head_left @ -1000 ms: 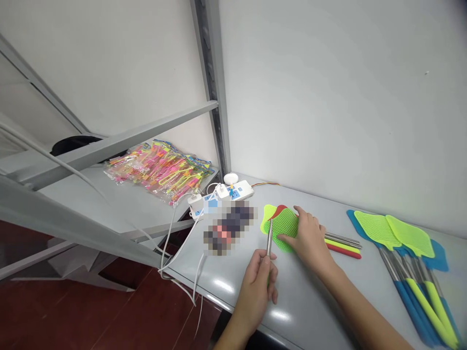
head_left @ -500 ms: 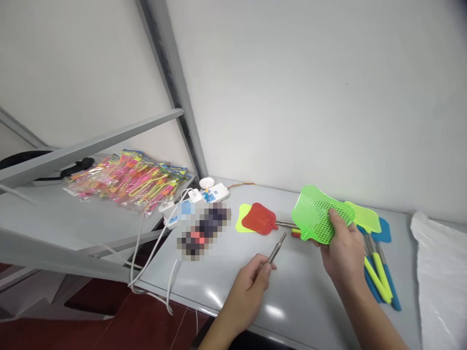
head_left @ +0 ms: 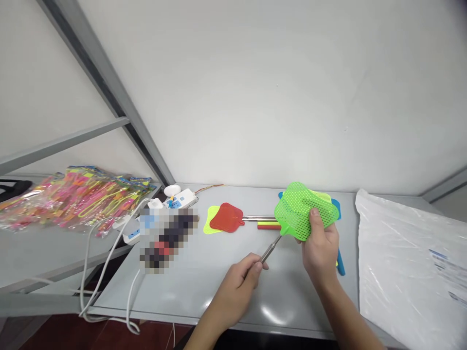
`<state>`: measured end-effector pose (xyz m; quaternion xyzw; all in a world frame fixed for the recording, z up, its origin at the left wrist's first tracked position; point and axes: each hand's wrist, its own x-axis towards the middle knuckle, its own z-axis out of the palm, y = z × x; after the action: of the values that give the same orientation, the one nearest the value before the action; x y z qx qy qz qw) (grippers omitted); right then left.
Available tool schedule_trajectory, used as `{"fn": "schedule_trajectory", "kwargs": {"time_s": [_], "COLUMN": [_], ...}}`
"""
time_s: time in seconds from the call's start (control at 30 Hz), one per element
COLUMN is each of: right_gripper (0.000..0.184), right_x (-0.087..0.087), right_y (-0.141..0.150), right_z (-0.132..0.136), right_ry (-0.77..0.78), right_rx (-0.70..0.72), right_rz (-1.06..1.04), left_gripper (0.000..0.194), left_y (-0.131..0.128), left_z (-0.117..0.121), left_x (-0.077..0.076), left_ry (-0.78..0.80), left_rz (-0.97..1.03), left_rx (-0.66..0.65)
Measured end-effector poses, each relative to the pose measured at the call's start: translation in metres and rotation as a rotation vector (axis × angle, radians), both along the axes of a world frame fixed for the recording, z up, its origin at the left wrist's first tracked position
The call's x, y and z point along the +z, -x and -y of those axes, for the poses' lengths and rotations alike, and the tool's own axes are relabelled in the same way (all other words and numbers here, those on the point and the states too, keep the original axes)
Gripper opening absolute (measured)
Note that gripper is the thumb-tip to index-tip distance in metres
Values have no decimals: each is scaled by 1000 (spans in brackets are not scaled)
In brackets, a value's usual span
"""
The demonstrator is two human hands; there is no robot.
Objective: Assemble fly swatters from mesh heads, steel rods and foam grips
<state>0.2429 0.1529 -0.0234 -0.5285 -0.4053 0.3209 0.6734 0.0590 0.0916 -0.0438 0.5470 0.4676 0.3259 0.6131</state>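
Our left hand [head_left: 242, 281] has its thumb and curled fingers closed around a metal rod [head_left: 269, 253], gripping it well short of the tip. Our right hand [head_left: 319, 240] pinches the green swatter head [head_left: 296, 211], thumb pressed on the mesh and the other fingers largely hidden behind it. The head is held up off the bench [head_left: 182, 296], tilted toward us, in front of the blue swatters [head_left: 341, 265] near the wall.

What has just changed is the gap. A second ago the green head lay over the red swatter [head_left: 226, 217]; half a second ago it was lifted, with its neck [head_left: 285, 230] apart from the rod. Now the tip meets the neck, or very nearly so. For the work in hand, we judge that the two pieces have passed from being sorted out to being lined up with each other. Whether the tip sits inside the neck or only touches it, we cannot tell.

With the green head gone from it, the red swatter shows whole at its face, overlapping a yellow swatter [head_left: 209, 227]. A white plastic bag [head_left: 404, 277] lies to our right.
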Motion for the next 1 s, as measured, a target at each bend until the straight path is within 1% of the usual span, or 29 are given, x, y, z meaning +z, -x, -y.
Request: {"fn": "schedule_trajectory", "kwargs": {"time_s": [0.1,0.17,0.23,0.33,0.43,0.57,0.67,0.77,0.83,0.93,1.0], "right_gripper": [46,42,38,32,32,35,31,28,28,29,29], "right_x": [1,2,4,8,13,20,22,21,19,12,5], "right_y": [-7,-11,-14,-16,-17,-18,-21,-22,-20,-13,-9], "right_z": [1,2,4,6,7,7,6,5,6,10,14], "right_ry": [0,32,72,110,123,169,155,109,115,182,207], "right_rx": [-21,-2,22,82,152,161,198,246,265,300,315], "right_rz": [-13,-40,-90,-166,-226,-262,-304,-359,-393,-446,-452], "left_gripper": [36,37,36,35,34,35,35,33,31,31,34], "left_y": [-6,-9,-11,-15,-20,-26,-28,-30,-33,-40,-44], "left_z": [-2,-3,-3,-4,-5,-6,-6,-6,-7,-10,-12], "left_x": [-2,-2,-1,2,5,9,12,15,17,21,23], "left_ry": [75,142,177,169,150,106,108,169,225,289,308], "left_rz": [101,191,248,245,214,152,144,203,285,390,401], "left_rx": [-64,-132,-170,-157,-138,-91,-100,-151,-171,-146,-111]}}
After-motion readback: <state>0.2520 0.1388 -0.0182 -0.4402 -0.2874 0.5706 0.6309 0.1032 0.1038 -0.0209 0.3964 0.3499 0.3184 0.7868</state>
